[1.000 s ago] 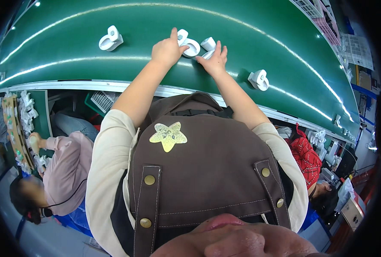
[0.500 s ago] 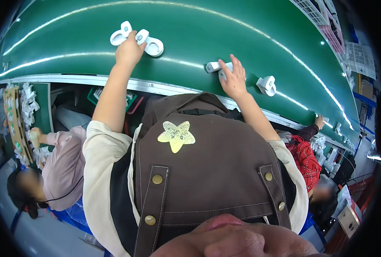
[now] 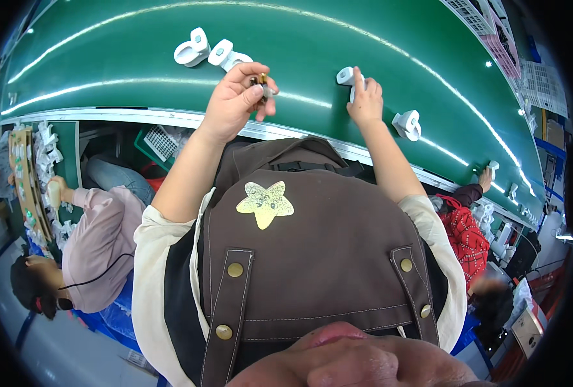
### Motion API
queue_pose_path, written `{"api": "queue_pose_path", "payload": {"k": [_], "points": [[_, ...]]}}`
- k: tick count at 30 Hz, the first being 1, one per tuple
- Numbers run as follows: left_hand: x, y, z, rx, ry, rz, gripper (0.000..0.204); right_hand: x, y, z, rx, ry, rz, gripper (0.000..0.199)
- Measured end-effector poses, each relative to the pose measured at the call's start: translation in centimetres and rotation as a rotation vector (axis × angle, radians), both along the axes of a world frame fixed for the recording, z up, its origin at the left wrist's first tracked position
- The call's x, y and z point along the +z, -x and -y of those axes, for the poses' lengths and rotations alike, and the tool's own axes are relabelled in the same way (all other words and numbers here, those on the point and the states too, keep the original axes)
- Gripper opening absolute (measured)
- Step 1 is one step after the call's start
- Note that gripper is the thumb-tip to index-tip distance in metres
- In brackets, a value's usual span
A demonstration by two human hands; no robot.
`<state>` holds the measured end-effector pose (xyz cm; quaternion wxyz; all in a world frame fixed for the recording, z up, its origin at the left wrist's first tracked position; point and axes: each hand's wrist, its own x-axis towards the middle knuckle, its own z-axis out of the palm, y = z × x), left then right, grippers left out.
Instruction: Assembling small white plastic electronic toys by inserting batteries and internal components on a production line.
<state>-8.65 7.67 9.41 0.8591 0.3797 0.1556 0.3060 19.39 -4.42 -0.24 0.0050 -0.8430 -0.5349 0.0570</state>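
My left hand [image 3: 233, 102] is raised over the near side of the green surface. Its fingers are closed around a small cluster of brass-coloured and dark metal pieces [image 3: 261, 81], too small to name exactly; something pale shows beside them. Just beyond it lie two white plastic housings with rounded cups, one at the left [image 3: 192, 49] and the other [image 3: 227, 55] partly covered by my fingers. My right hand [image 3: 366, 102] grips another white plastic housing [image 3: 346, 76], mostly hidden under its fingers. To the right of that hand sits a further white housing [image 3: 407, 125].
The long green work surface [image 3: 286, 39] has a pale metal edge [image 3: 138, 119] along my side. At the right, a co-worker's hand [image 3: 486, 179] is by more white parts. A co-worker in pink [image 3: 99, 238] sits at the left, near a green basket [image 3: 149, 149].
My left hand has left the white housings and come right and nearer, now with the small metal pieces in it. My right hand has shifted slightly right and away, the white housing with it.
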Motion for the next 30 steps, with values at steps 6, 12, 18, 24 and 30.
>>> {"api": "queue_pose_path", "payload": {"k": [6, 12, 18, 24, 30], "points": [[0.6, -0.3, 0.9, -0.042, -0.055, 0.053, 0.027, 2.9, -1.4, -1.0, -0.728, -0.333, -1.395, 0.079], [0.7, -3.4, 3.5, 0.172, -0.192, 0.036, 0.023, 8.6, 7.0, 0.8, -0.682, -0.501, -2.407, 0.055], [1.2, -5.2, 4.8, 0.412, -0.621, -0.335, 0.018, 9.3, 8.1, 1.9, -0.361, -0.465, -2.576, 0.067], [1.6, -6.3, 5.4, 0.499, -1.051, -0.431, 0.019, 8.7, 7.9, 2.7, -0.365, -0.581, -2.657, 0.072], [1.6, -6.8, 5.5, 0.384, -1.203, -0.466, 0.017, 8.8, 8.8, 2.5, -0.366, -0.805, -2.377, 0.069]]}}
